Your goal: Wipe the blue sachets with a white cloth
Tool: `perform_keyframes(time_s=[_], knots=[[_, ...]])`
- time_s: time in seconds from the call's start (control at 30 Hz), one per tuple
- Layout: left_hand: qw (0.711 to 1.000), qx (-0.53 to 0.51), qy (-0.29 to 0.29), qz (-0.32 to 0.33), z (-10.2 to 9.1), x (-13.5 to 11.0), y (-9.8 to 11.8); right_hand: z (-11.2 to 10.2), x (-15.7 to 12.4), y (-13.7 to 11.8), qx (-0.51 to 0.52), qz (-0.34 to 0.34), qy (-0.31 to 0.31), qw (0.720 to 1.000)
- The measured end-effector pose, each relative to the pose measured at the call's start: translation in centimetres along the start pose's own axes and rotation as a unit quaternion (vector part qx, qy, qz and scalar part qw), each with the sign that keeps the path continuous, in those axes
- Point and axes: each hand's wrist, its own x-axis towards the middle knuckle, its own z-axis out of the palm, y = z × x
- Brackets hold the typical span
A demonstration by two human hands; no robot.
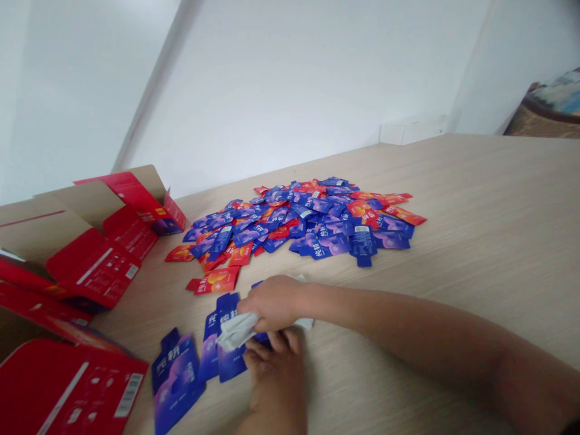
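My right hand (272, 302) reaches in from the right with its fingers closed on a white-backed sachet (235, 331) just above the table. My left hand (274, 371) comes up from the bottom edge, its fingers curled against a small fan of blue sachets (222, 356) that lies under the white one. Left of them, another blue sachet (174, 377) lies flat near the table's front. A big loose pile of blue and red sachets (308, 220) is spread over the wooden table (475, 241) beyond my hands.
Open red cartons (95, 269) with brown cardboard flaps stand at the left. A flat red carton (67, 393) lies at the lower left corner. A white wall runs behind the table, and a patterned object (548, 109) shows at the far right.
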Motion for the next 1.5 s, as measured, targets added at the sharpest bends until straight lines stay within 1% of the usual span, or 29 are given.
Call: perform_keyframes(time_s=[0.07, 0.13, 0.23, 0.3, 0.37, 0.43, 0.57, 0.63, 0.7, 0.77, 0.9, 1.0, 1.1, 1.17, 1.23, 1.33, 1.4, 1.5], knots=[[1.0, -0.006, 0.002, -0.001, 0.0, 0.0, 0.0, 0.4, 0.0, 0.5, -0.001, 0.028, -0.016, 0.999], [1.0, -0.012, 0.003, -0.005, 0.0, 0.0, 0.0, 0.6, -0.1, 1.4, -0.007, 0.072, -0.012, 0.997], [1.0, -0.014, -0.008, -0.004, -0.1, 0.0, 0.0, 0.2, -0.3, 2.6, -0.03, 0.119, 0.015, 0.992], [0.999, -0.023, -0.023, 0.004, -0.1, 0.0, -0.1, -0.2, -0.4, 2.9, -0.039, 0.128, 0.039, 0.99], [0.999, -0.036, -0.037, 0.009, -0.2, 0.0, -0.1, -0.7, -0.5, 2.5, -0.036, 0.117, 0.056, 0.991], [0.999, -0.035, -0.037, 0.005, -0.2, 0.0, 0.0, -1.1, -0.4, 1.7, -0.025, 0.089, 0.057, 0.994], [1.0, 0.009, -0.004, -0.013, -0.4, 0.0, 0.0, -1.0, -0.3, 0.0, -0.002, 0.006, 0.023, 1.0], [1.0, 0.025, 0.006, -0.01, -0.5, 0.0, 0.0, -0.5, -0.2, -0.4, 0.003, -0.015, -0.001, 1.0], [0.999, 0.031, 0.011, -0.009, -0.5, 0.0, 0.0, 0.0, -0.1, -0.4, 0.004, -0.002, -0.021, 1.0], [1.0, 0.027, 0.013, -0.008, -0.4, 0.0, -0.1, 0.3, 0.0, 0.1, 0.003, 0.032, -0.027, 0.999], [1.0, 0.008, 0.004, -0.008, -0.2, 0.0, 0.0, 0.2, -0.2, 1.5, -0.02, 0.097, -0.002, 0.995], [1.0, -0.008, -0.006, -0.012, 0.0, -0.1, 0.2, -0.3, -0.4, 2.2, -0.039, 0.119, 0.028, 0.992], [1.0, -0.018, -0.001, -0.013, 0.1, -0.1, 0.2, -0.7, -0.4, 1.8, -0.038, 0.108, 0.057, 0.992], [1.0, -0.017, 0.008, -0.011, 0.1, -0.1, 0.2, -0.9, -0.3, 1.2, -0.03, 0.081, 0.066, 0.994], [1.0, -0.012, 0.009, -0.003, 0.0, -0.1, 0.1, -0.8, -0.3, 0.5, -0.02, 0.046, 0.058, 0.997], [1.0, -0.003, 0.001, 0.008, -0.4, -0.1, -0.2, -0.3, -0.1, -0.2, -0.01, 0.001, 0.018, 1.0], [1.0, -0.005, -0.002, 0.007, -0.6, -0.1, -0.3, 0.1, -0.1, -0.4, -0.009, 0.003, -0.006, 1.0], [1.0, -0.018, -0.009, -0.001, -0.7, 0.0, -0.2, 0.5, 0.0, 0.0, -0.009, 0.048, -0.018, 0.999]])
